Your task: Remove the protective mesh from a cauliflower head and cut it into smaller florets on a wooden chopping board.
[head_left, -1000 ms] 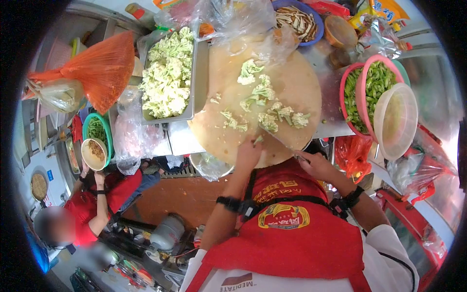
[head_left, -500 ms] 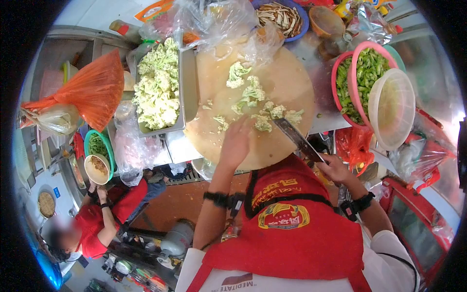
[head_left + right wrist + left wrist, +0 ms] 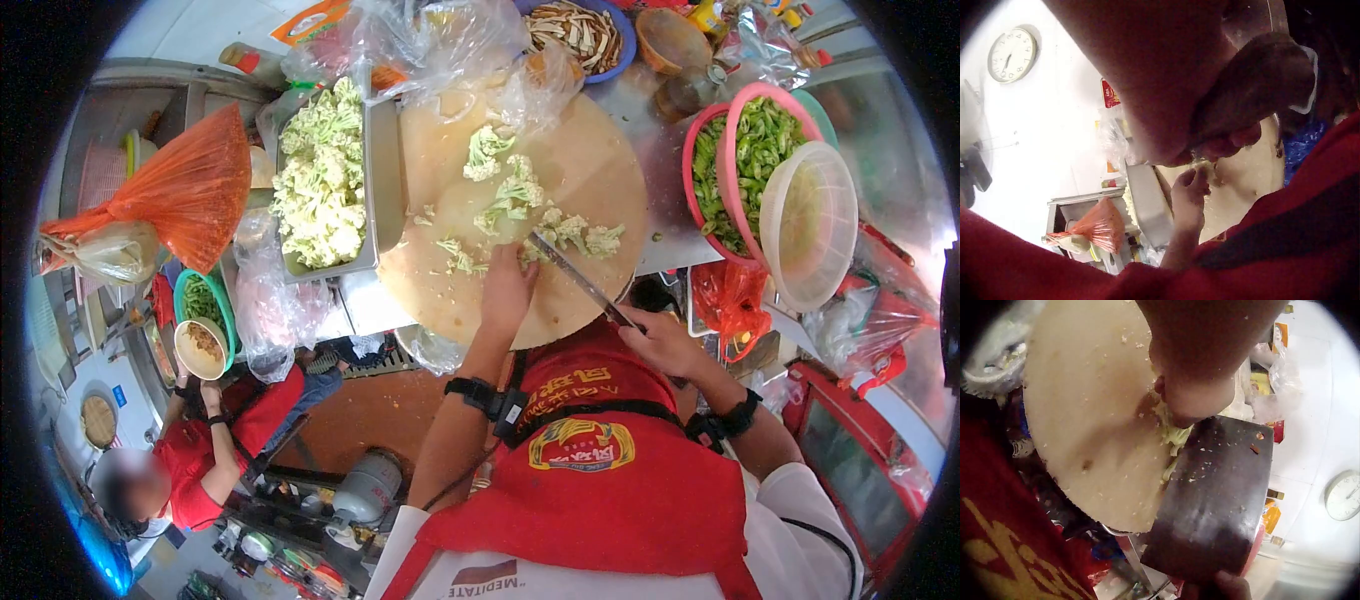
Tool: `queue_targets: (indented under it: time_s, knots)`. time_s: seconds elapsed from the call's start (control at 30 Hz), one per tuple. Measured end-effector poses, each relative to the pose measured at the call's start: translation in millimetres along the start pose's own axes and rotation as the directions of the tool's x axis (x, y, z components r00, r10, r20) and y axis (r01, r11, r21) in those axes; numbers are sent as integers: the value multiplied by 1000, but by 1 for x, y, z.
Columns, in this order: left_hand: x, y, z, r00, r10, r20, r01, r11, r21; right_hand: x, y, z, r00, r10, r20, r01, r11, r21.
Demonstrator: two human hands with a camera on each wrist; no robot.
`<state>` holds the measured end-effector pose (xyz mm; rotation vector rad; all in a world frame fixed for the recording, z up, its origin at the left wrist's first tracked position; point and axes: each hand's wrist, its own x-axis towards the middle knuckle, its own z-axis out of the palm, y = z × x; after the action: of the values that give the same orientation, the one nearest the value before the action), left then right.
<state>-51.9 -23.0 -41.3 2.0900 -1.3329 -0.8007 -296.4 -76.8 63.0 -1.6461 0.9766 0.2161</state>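
A round wooden cutting board [image 3: 590, 170] carries several cut cauliflower florets [image 3: 515, 190]. My left hand [image 3: 508, 285] rests on the board's near part, its curled fingers holding down a cauliflower piece [image 3: 1172, 434]. My right hand [image 3: 655, 342] grips the handle of a cleaver [image 3: 580, 282]. The broad dark blade [image 3: 1216, 500] stands on the board right against my left hand's [image 3: 1194, 394] knuckles. In the right wrist view my right hand [image 3: 1241, 94] fills the frame and my left hand [image 3: 1188, 194] shows beyond it on the board.
A steel tray [image 3: 385, 190] heaped with cauliflower lies left of the board. Pink bowls of green beans [image 3: 760, 150] and a clear lid [image 3: 810, 225] are at the right. Plastic bags [image 3: 450, 40], an orange bag [image 3: 185, 180] and a person in red [image 3: 200, 430] are nearby.
My left hand drew a piece back toward the board's near side. The cleaver swung in from the right and now stands edge-down beside my left fingers.
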Motion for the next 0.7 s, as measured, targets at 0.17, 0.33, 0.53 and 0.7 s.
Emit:
queue_targets:
  time_s: [0.17, 0.33, 0.53, 0.7]
  knots:
    - [-2, -13, 10, 1000, -1, 12, 1, 999, -37, 17, 13, 12, 999, 31, 39, -27, 995, -100]
    - [-5, -18, 9, 997, -53, 60, 51, 998, 43, 41, 32, 31, 999, -33, -22, 29, 982, -185]
    - [-6, -5, -18, 998, -6, 67, 5, 1000, 23, 1, 38, -7, 993, 78, 87, -76, 997, -18]
    - [18, 27, -12, 956, 23, 291, -77, 982, 174, -26, 64, -6, 986, 120, -117, -99, 980, 172]
